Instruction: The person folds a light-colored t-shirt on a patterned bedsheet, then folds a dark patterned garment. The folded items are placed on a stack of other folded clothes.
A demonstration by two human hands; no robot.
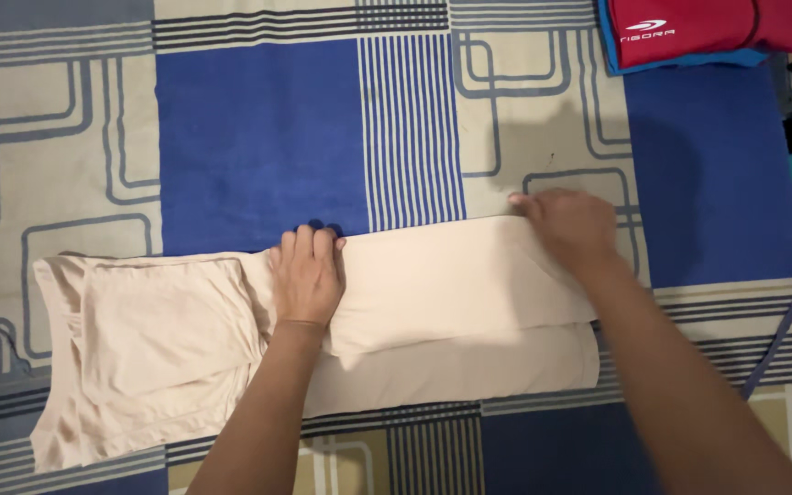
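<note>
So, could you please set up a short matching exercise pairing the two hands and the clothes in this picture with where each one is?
Things:
1. left hand
2. right hand
3. beige trousers
4. red garment

Places:
A. folded at the top right corner of the picture
B. flat on the middle of the trousers, at the top edge
C. spread across the patterned blue and beige sheet
D. on the upper right corner of the folded trouser leg

Pairs: 1-B, 2-D, 3-C, 4-A
</note>
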